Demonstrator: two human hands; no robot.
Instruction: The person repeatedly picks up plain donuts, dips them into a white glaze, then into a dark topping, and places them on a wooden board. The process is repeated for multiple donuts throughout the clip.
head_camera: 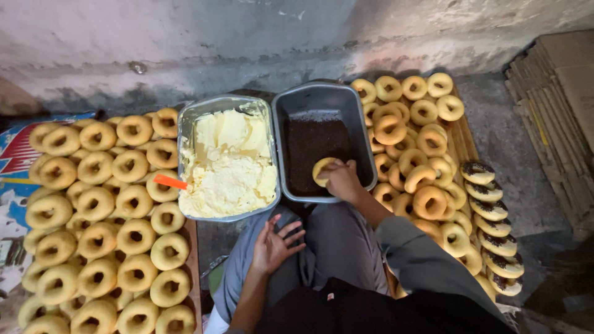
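Observation:
My right hand (342,179) presses a plain doughnut (321,169) face down into the dark chocolate sprinkles (312,145) that fill a grey metal tray (362,130). My left hand (274,244) rests open and flat on my left knee, holding nothing. Beside the sprinkle tray stands a second metal tray (185,130) heaped with pale yellow cream (229,164); an orange handle (169,181) sticks out of its left edge.
Several plain doughnuts (99,222) are piled on a board to the left. More plain doughnuts (408,136) lie on a board (463,142) to the right, with a row of sprinkle-topped ones (492,226) along its outer edge. Flattened cardboard (563,105) is stacked far right. A stained wall runs behind.

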